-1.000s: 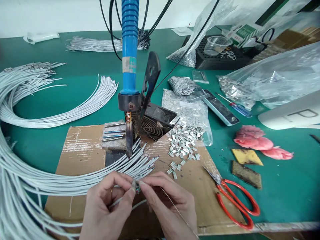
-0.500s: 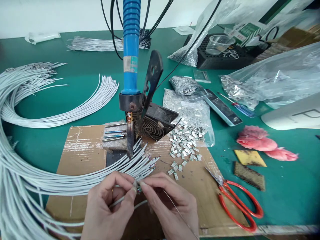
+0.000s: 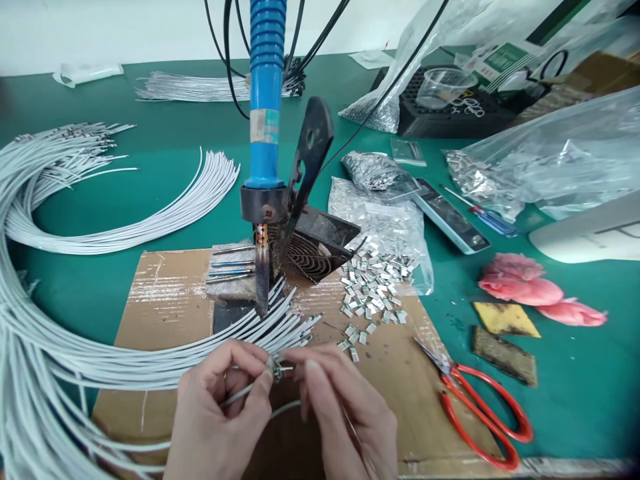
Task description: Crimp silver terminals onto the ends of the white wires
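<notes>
My left hand [image 3: 223, 407] pinches the end of a white cable [image 3: 238, 395] between thumb and fingers. A small metal piece [image 3: 281, 371] sticks out at its fingertips; its details are too small to make out. Beside it, my right hand [image 3: 345, 403] is closed around a thin wire [image 3: 353, 430] that runs down past the palm, its thumb and forefinger just right of the metal piece. Behind the hands, a bundle of white cables [image 3: 165, 365] lies under a blue-handled soldering iron [image 3: 267, 157], which is clamped tip down in a black stand [image 3: 305, 167].
Small metal connectors [image 3: 373, 287] lie loose on the cardboard [image 3: 165, 287], near a plastic bag [image 3: 395, 227]. Red-handled scissors [image 3: 485, 407] are at the right, with sponges [image 3: 505, 353] and pink cloth [image 3: 525, 283] beyond. Also there are a phone [image 3: 453, 217] and a screwdriver [image 3: 485, 215].
My right fingertips have drawn back slightly to the right from the left ones, exposing the small metal piece. My left hand has stayed nearly still. The view has shifted a little.
</notes>
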Demonstrator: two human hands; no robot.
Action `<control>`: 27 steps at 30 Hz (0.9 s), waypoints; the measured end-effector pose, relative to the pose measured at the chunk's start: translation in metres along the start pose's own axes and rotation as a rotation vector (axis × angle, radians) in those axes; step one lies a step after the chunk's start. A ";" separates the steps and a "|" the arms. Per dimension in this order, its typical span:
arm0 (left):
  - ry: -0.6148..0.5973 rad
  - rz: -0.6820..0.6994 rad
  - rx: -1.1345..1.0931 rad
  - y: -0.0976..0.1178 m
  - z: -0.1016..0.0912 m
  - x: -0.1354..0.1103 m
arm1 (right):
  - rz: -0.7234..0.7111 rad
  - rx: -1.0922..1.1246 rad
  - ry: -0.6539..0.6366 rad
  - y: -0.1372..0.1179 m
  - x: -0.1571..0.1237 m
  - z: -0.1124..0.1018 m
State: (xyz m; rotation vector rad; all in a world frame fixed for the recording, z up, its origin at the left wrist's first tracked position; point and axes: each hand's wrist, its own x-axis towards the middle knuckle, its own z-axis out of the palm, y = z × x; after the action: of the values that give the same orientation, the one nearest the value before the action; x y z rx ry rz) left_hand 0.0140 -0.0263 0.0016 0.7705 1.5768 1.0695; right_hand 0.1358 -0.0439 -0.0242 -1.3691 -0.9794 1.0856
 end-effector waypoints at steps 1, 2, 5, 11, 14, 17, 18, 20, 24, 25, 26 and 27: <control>0.014 -0.006 0.004 0.001 0.000 0.001 | 0.005 -0.013 0.008 0.000 -0.001 0.000; 0.023 -0.011 0.009 0.002 0.000 0.002 | 0.028 -0.019 0.012 0.000 -0.002 0.000; 0.032 -0.021 0.019 0.006 -0.001 0.007 | 0.108 -0.025 0.005 0.001 -0.003 -0.001; 0.044 0.000 0.025 0.009 -0.002 0.014 | -0.042 -0.259 0.011 -0.002 0.006 -0.004; 0.059 0.006 0.021 0.009 -0.002 0.017 | -0.212 -0.307 -0.088 -0.004 0.015 -0.006; 0.062 0.022 0.028 0.009 -0.001 0.019 | -0.334 -0.317 -0.103 -0.005 0.019 -0.002; 0.060 0.027 0.030 0.008 -0.001 0.020 | -0.342 -0.319 -0.071 -0.006 0.018 0.001; 0.055 0.034 0.034 0.008 -0.001 0.021 | -0.325 -0.308 0.004 -0.006 0.015 0.006; 0.042 0.043 0.034 0.008 -0.001 0.022 | -0.289 -0.325 0.059 -0.009 0.009 0.012; 0.045 0.045 0.034 0.009 -0.001 0.023 | -0.286 -0.340 0.064 -0.010 0.009 0.012; 0.050 0.047 0.035 0.010 0.000 0.023 | -0.284 -0.348 0.066 -0.010 0.010 0.012; 0.058 0.049 0.036 0.011 0.000 0.023 | -0.282 -0.351 0.064 -0.011 0.011 0.011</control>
State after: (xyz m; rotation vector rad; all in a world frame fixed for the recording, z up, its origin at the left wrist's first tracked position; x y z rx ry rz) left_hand 0.0080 -0.0015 0.0026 0.8125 1.6379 1.1103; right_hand 0.1280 -0.0298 -0.0141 -1.4781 -1.3149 0.6754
